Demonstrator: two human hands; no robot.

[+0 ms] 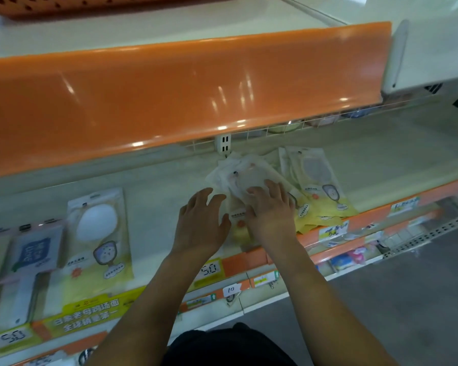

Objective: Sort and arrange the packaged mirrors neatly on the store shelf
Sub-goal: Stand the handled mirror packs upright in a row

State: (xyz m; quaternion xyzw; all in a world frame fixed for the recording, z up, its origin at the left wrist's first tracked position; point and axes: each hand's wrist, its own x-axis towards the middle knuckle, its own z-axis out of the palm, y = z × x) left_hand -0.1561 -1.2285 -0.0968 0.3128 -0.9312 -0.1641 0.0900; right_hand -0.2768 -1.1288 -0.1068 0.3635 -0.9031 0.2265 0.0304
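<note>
Both forearms reach from the dark-clothed body toward the shelf [154,202]. Left hand [200,223] lies flat, fingers spread, grip released, at the left edge of a loose pile of mirrors [245,175]. Right hand [271,212] presses palm-down on that pile, grip released too. Just right, another stack [317,180] lies fanned. Well left, a single mirror [98,233] lies flat near the price tags [212,269]

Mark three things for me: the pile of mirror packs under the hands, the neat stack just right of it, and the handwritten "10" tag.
pile of mirror packs [238,178]: head view, clear top pack above the fingers.
neat stack [317,178]: head view, top pack's mirror window.
"10" tag [231,289]: head view, on the numeral.
</note>
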